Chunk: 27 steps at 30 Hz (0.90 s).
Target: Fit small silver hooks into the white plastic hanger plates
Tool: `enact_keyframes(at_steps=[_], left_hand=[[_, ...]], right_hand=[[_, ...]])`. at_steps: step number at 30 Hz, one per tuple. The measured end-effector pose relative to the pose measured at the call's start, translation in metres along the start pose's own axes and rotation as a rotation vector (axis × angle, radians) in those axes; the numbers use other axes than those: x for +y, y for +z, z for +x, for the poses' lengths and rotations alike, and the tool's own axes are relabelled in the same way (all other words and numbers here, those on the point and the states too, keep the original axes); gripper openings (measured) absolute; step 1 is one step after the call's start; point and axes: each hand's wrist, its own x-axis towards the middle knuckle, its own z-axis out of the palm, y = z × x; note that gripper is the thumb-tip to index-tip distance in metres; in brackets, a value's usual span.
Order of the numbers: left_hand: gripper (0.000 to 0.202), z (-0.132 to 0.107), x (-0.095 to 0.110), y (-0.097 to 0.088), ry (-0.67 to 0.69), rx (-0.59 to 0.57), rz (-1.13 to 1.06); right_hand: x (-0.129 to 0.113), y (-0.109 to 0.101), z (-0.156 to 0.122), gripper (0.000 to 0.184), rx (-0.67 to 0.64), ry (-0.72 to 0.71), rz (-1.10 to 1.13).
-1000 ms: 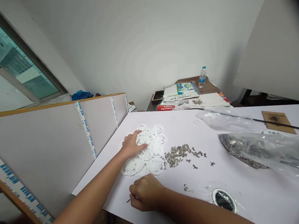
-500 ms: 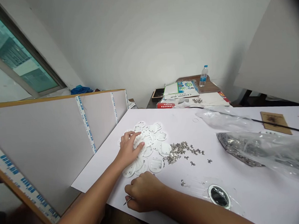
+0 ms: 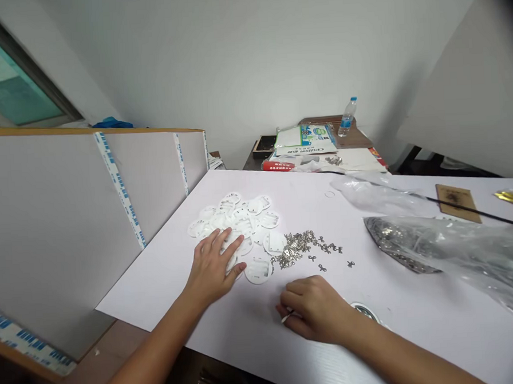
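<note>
I see a loose heap of thin white round plastic discs (image 3: 240,216) on the left part of a white table (image 3: 158,283), close to a grey partition board (image 3: 69,225). My left hand (image 3: 213,266) lies flat on the near edge of the heap, with the fingers spread and pressing on a few discs. My right hand (image 3: 316,309) rests on the table nearer to me and to the right. It is curled shut around a thin silvery pin (image 3: 286,316), whose tip pokes out on the left side. Just right of the discs is a scatter of small silver metal clips (image 3: 296,250), and farther right lies a clear plastic bag of more metal parts (image 3: 435,245). A clear water bottle (image 3: 347,117) stands on a far side table. I judge the discs to be very light, stiff and smooth, so they would slide over one another and lie flush on the table. An overhanging rim, pinched between thumb and fingertip, looks like the best hold. Compared with a second ago, the left hand has drawn back from the middle of the heap to its near edge, and the discs lie more spread out. The right hand has moved from near the heap's left side to a spot just in front of the clips.
</note>
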Motion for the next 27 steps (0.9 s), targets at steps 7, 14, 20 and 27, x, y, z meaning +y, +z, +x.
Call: enact_keyframes(at_steps=[7, 14, 20, 27], left_hand=[[0.035, -0.003, 0.011, -0.005, 0.054, 0.089, -0.159], [0.027, 0.001, 0.053, 0.002, 0.155, 0.026, -0.392], [0.023, 0.024, 0.087, 0.005, 0.113, -0.094, -0.182], [0.029, 0.025, 0.087, 0.003, 0.010, -0.108, -0.116]], right_hand=[[0.018, 0.014, -0.002, 0.028, 0.102, 0.019, -0.031], [0.018, -0.010, 0.003, 0.025, 0.190, 0.277, 0.270], [0.033, -0.062, -0.004, 0.026, 0.453, 0.627, 0.735], [0.057, -0.036, -0.040, 0.031, 0.605, 0.727, 0.847]])
